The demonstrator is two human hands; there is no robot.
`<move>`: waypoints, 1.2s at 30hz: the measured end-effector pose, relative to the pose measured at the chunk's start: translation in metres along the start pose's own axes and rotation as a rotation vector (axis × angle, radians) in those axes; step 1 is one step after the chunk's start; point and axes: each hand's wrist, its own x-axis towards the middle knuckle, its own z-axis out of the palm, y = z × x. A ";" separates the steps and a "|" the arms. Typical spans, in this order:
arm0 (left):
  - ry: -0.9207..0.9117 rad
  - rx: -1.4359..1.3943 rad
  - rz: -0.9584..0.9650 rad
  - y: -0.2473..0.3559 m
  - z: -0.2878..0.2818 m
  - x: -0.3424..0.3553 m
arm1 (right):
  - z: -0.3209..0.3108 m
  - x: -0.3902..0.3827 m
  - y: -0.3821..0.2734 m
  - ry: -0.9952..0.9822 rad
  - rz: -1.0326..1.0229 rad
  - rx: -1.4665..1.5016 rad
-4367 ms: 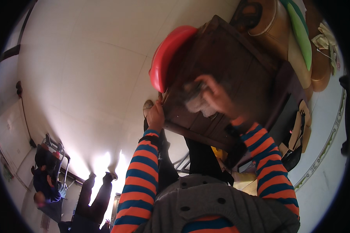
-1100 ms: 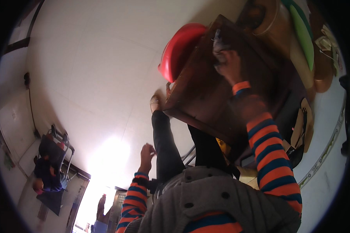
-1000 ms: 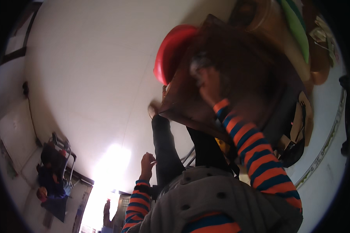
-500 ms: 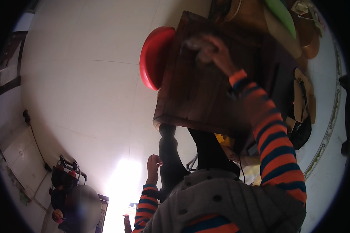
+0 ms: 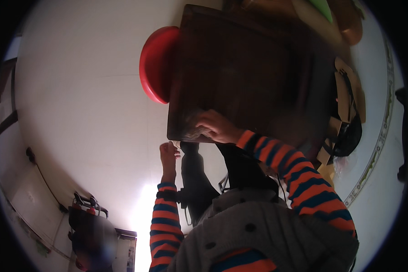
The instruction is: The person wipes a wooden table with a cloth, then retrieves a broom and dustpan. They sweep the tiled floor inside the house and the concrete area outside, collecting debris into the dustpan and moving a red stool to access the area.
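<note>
My right hand (image 5: 217,127) is closed on a crumpled greyish cloth (image 5: 196,131), which lies against the top of a dark wooden table (image 5: 240,97) by its near left corner. The cloth is blurred, and its exact kind is hard to make out. Just off that corner, to the left, my left hand (image 5: 168,155) hangs with curled fingers. Nothing shows in it. Both forearms wear orange and blue striped sleeves.
A round red stool (image 5: 158,65) stands against the table's left edge. Right of the table are an open cardboard box (image 5: 347,97) and a black bag (image 5: 349,138). A dark wheeled chair (image 5: 88,226) is at the lower left.
My right hand has come from the table's far part to its near left corner with the cloth. The left hand has risen toward that corner. The view has shifted somewhat.
</note>
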 end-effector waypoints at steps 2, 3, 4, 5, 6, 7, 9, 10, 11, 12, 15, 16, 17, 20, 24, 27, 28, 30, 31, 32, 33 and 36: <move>0.049 0.113 0.105 0.009 -0.003 0.015 | -0.015 -0.045 0.005 0.241 0.228 0.027; 0.040 0.195 0.152 0.011 -0.004 0.024 | -0.029 -0.071 0.014 0.376 0.289 -0.015; 0.039 0.258 0.163 0.012 -0.003 0.032 | -0.044 -0.100 0.026 0.450 0.361 -0.077; 0.031 0.312 0.156 0.012 -0.004 0.038 | -0.059 -0.126 0.039 0.541 0.447 -0.307; -0.004 0.301 0.160 0.010 -0.004 0.043 | -0.064 -0.146 0.050 0.591 0.526 -0.563; -0.038 0.291 0.164 0.008 -0.003 0.047 | -0.057 -0.161 0.057 0.507 0.760 -0.445; -0.019 0.364 0.217 0.003 -0.002 0.052 | -0.022 -0.173 0.050 0.451 1.030 -0.316; -0.037 0.350 0.212 0.003 -0.003 0.054 | -0.002 -0.170 0.040 0.441 0.918 -0.294; -0.067 0.341 0.200 0.004 -0.005 0.055 | 0.035 -0.155 0.021 0.527 0.654 -0.363; -0.081 0.331 0.162 0.005 -0.006 0.055 | 0.050 -0.152 -0.005 0.274 0.616 -0.283; -0.160 0.365 0.072 0.015 -0.013 0.059 | 0.071 -0.094 -0.040 0.095 0.371 0.577; -0.193 0.328 0.012 0.019 -0.016 0.059 | 0.063 -0.082 -0.046 0.099 0.477 0.779; -0.226 0.331 0.005 0.022 -0.018 0.061 | 0.055 -0.074 -0.052 0.108 0.531 0.989; -0.227 0.354 0.051 0.025 -0.018 0.060 | 0.015 -0.074 -0.049 0.292 0.698 1.276; -0.140 0.264 0.101 0.012 -0.018 0.049 | -0.032 -0.107 -0.017 0.760 0.868 1.075; -0.163 0.196 0.044 -0.003 -0.027 0.037 | -0.067 -0.116 0.025 0.983 0.914 1.021; -0.178 0.153 0.035 -0.010 -0.032 0.032 | -0.074 -0.113 0.036 0.966 0.846 0.822; -0.190 0.153 -0.008 -0.027 -0.040 0.021 | -0.073 -0.101 0.050 0.992 0.906 0.472; -0.204 0.194 -0.003 -0.038 -0.045 0.014 | -0.066 -0.095 0.052 0.840 0.998 -0.107; -0.215 0.224 -0.022 -0.051 -0.047 0.005 | -0.052 -0.088 0.049 0.745 0.875 -0.239; -0.217 0.198 -0.027 -0.064 -0.049 -0.004 | -0.033 -0.082 0.043 0.694 0.783 -0.382; -0.222 0.055 -0.185 -0.103 -0.055 -0.031 | -0.007 -0.065 0.034 0.365 0.480 -0.478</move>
